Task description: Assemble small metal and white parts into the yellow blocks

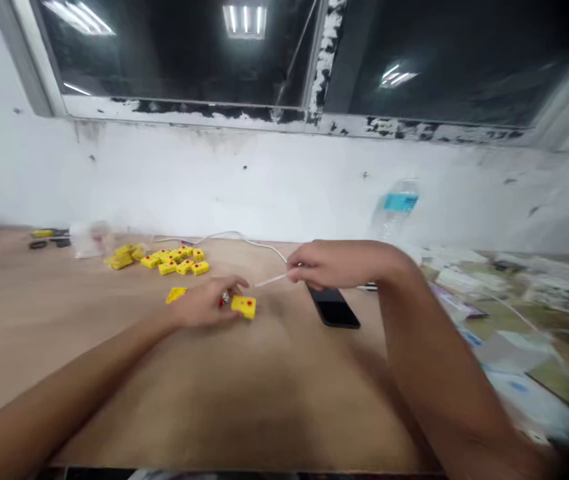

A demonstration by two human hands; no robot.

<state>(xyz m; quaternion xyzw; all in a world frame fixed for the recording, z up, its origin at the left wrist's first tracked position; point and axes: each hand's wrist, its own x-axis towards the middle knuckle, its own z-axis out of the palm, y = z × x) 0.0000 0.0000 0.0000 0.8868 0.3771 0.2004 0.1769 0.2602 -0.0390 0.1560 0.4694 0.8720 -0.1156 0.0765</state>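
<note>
Head view: left hand [204,305], fingers [232,287] against yellow block [243,307], grip unclear; right hand [339,265] clamped on white cable end [270,281], beside phone [333,308] on counter [114,353].

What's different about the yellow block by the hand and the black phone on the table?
The yellow block is bright with red dots, but the black phone is dark and plain. The block looks shorter than the phone. The block sits against the left hand, while the phone lies below the right hand, which pinches a white cable end. Both lie on the wooden table.
</note>
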